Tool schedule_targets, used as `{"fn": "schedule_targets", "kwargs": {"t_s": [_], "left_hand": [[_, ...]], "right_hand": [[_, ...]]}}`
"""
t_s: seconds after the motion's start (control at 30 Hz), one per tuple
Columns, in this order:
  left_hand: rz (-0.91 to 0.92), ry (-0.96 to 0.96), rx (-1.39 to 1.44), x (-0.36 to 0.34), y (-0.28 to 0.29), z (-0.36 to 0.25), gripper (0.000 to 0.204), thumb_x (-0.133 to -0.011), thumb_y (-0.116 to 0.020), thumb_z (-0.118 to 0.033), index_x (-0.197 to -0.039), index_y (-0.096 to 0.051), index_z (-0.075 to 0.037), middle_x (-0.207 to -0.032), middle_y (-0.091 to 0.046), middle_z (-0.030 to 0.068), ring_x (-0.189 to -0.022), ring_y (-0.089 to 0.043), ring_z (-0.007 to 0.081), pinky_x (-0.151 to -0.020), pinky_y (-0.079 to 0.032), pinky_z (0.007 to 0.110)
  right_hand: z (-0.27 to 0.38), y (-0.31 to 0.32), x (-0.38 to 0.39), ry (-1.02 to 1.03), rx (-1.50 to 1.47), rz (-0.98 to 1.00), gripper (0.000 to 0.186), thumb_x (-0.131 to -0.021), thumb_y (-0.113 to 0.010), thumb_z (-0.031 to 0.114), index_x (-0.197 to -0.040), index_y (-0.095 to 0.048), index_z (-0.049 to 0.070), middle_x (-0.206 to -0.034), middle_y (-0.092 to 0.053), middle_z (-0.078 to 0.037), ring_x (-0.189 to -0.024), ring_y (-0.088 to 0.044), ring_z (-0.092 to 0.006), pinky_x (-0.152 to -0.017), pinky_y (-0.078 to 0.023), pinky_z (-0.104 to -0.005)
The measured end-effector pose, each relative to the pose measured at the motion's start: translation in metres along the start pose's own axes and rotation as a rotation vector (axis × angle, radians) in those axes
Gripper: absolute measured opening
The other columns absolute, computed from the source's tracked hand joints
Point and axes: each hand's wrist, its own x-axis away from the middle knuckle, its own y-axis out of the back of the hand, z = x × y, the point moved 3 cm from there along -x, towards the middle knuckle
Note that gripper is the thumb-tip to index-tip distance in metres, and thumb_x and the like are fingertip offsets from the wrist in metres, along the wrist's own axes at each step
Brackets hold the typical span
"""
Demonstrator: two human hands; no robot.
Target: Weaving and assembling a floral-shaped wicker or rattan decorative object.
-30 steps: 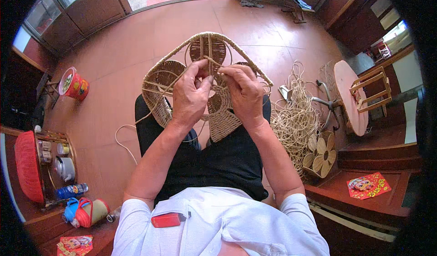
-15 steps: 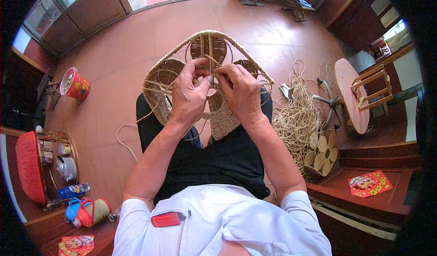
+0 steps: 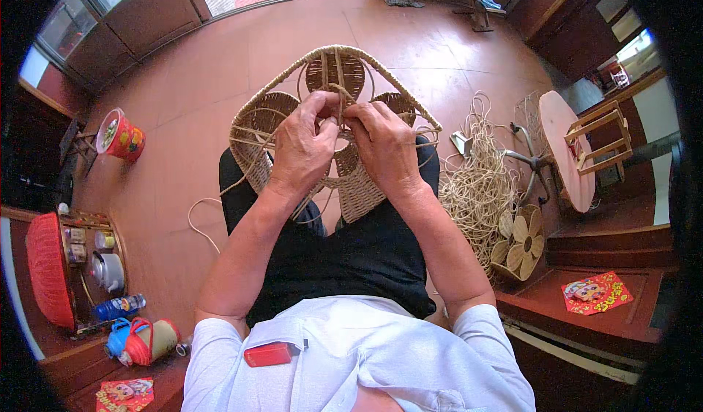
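A half-woven frame of tan cord (image 3: 356, 192) with petal-shaped woven panels and a wrapped rim rests across my knees. My left hand (image 3: 304, 141) grips a cord at the middle upright of the frame, its index finger curled over it and thumb pressed close. Just to the right, my right hand (image 3: 381, 145) pinches cord (image 3: 338, 90) at that same upright, its fingers bent and fingertips partly hidden. A loose strand of cord hangs down over my left knee toward the floor.
A tangled cord heap (image 3: 476, 192) and a flower-shaped woven piece (image 3: 523, 243) lie right. Beyond are a round board (image 3: 556, 177) with a wooden frame (image 3: 600, 141). At left are a red bucket (image 3: 117, 137), red basket (image 3: 47, 269), kettle (image 3: 108, 269), bottles and thermoses (image 3: 146, 339).
My right hand has drawn slightly inward, its fingertips now closer to my left fingers at the upright. My left hand and the woven frame have shifted only slightly.
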Motion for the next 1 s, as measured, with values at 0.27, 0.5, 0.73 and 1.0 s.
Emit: {"fn": "schedule_targets", "kwargs": {"t_s": [0.27, 0.5, 0.73, 1.0], "left_hand": [[-0.12, -0.213, -0.11, 0.002, -0.003, 0.003, 0.024, -0.096, -0.062, 0.006, -0.116, -0.073, -0.001, -0.106, -0.075, 0.0161, -0.096, -0.076, 0.031, -0.086, -0.061, 0.042], [-0.076, -0.2, -0.103, 0.007, -0.006, 0.004, 0.031, -0.094, -0.061, 0.007, -0.121, -0.07, -0.003, -0.109, -0.073, 0.0167, -0.098, -0.075, 0.0339, -0.085, -0.06, 0.043], [-0.08, -0.245, -0.155, 0.01, -0.008, 0.011, 0.042, -0.091, -0.063, 0.005, -0.131, -0.065, -0.007, -0.111, -0.072, 0.0154, -0.1, -0.075, 0.0346, -0.086, -0.061, 0.045], [-0.044, -0.207, -0.2, 0.011, -0.006, 0.013, 0.044, -0.091, -0.066, 0.002, -0.134, -0.064, -0.007, -0.114, -0.073, 0.0156, -0.104, -0.076, 0.0335, -0.09, -0.062, 0.045]], "right_hand": [[0.002, 0.0, 0.001, -0.014, -0.018, 0.029, 0.015, -0.1, -0.07, 0.002, -0.114, -0.072, 0.004, -0.102, -0.073, -0.016, -0.092, -0.075, -0.0366, -0.079, -0.06, -0.0454], [0.004, -0.001, 0.003, -0.001, -0.008, 0.039, 0.015, -0.095, -0.069, 0.001, -0.109, -0.067, 0.004, -0.1, -0.071, -0.015, -0.096, -0.073, -0.0356, -0.082, -0.06, -0.0483], [0.005, 0.001, 0.004, 0.035, 0.023, 0.05, 0.016, -0.094, -0.068, 0.0, -0.109, -0.066, 0.005, -0.101, -0.071, -0.014, -0.098, -0.073, -0.0351, -0.085, -0.06, -0.0475], [0.002, 0.001, 0.006, 0.055, 0.065, 0.11, 0.018, -0.094, -0.068, -0.001, -0.11, -0.063, 0.004, -0.103, -0.069, -0.016, -0.099, -0.072, -0.0361, -0.087, -0.06, -0.0476]]}}
